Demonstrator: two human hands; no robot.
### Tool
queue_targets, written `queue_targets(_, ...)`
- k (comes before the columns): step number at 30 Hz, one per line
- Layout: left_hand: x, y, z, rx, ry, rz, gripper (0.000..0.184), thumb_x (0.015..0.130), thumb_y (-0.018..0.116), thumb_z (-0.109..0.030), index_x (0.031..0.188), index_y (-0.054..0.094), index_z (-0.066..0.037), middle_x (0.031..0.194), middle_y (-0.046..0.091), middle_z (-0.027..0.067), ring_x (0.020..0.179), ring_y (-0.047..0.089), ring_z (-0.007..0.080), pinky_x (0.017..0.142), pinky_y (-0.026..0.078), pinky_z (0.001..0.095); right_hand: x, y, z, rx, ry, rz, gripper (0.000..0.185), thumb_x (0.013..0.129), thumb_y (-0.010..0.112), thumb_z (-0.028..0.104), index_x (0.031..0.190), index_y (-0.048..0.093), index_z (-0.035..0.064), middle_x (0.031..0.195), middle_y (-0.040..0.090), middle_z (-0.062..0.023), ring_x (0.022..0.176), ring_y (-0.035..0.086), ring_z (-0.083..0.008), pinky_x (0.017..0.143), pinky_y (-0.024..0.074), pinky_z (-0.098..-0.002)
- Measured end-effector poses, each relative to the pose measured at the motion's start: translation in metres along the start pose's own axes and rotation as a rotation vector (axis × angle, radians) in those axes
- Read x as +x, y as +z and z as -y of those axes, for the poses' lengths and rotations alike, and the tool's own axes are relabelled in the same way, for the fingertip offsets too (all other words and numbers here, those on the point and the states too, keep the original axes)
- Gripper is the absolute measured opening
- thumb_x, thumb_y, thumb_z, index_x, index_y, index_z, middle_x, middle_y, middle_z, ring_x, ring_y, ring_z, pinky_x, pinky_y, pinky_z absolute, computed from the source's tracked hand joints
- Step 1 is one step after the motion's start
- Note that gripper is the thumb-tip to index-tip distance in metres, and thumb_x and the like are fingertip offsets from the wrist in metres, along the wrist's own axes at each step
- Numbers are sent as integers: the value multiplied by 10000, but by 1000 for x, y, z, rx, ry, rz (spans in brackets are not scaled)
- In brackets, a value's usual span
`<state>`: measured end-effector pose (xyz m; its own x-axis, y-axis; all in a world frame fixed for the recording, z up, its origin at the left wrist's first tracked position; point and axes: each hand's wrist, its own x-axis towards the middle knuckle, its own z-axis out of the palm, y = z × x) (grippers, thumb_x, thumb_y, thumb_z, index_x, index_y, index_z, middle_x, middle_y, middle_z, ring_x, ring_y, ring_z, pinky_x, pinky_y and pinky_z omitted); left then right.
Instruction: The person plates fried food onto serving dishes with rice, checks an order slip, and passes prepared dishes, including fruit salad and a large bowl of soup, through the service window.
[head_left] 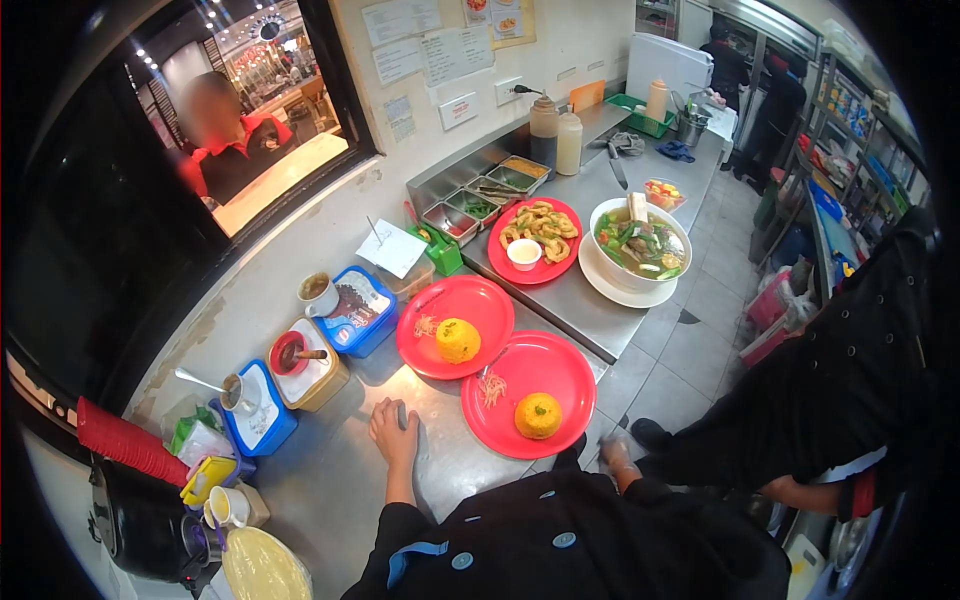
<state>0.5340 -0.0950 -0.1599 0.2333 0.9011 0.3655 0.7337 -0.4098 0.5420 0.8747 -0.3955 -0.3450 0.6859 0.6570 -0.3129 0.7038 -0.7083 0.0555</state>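
My left hand (394, 432) rests on the steel counter (340, 475) with its fingers apart, just below two red plates. The upper red plate (485, 296) and lower red plate (570, 380) each carry a yellow rice mound and pale shreds. My right hand (618, 455), in a clear glove, hangs beside the counter, right of the lower plate; its fingers are too unclear to read. Farther back stand a red plate of fried rings (545, 228) with a dip cup (524, 254) and a white soup bowl (640, 262) on a saucer.
Blue tubs (356, 312) and mugs (317, 295) line the wall. Metal trays (478, 205), sauce bottles (569, 145) and a knife (618, 168) lie behind. Beyond the window is a person (250, 150). A co-worker in black (830, 340) stands at the right, near shelves.
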Motion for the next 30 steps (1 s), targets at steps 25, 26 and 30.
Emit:
queue_targets(25, 7, -3, -4, 4, -22, -15, 340, 696, 690, -227, 1009, 611, -121, 1176, 534, 107, 1196, 423, 285, 1013, 266, 427, 200, -322, 199, 2543, 685, -202, 136, 856, 528, 216, 783, 566, 108, 713, 539, -42, 618, 491, -174, 522, 387, -313)
queue_targets(26, 8, -3, -4, 25, -14, -14, 340, 695, 690, -228, 1008, 611, -121, 1177, 534, 105, 1191, 426, 284, 1010, 268, 428, 199, -327, 203, 2424, 643, -261, 159, 870, 523, 215, 740, 546, 126, 719, 529, -18, 616, 507, -165, 510, 399, -314)
queue_targets(30, 5, -5, -7, 17, -29, -10, 335, 696, 688, -230, 1005, 614, -124, 1181, 531, 100, 1181, 430, 282, 1006, 268, 428, 242, -270, 202, 1911, 488, -352, 157, 864, 547, 216, 722, 560, 151, 717, 551, -9, 645, 556, -140, 512, 432, -294)
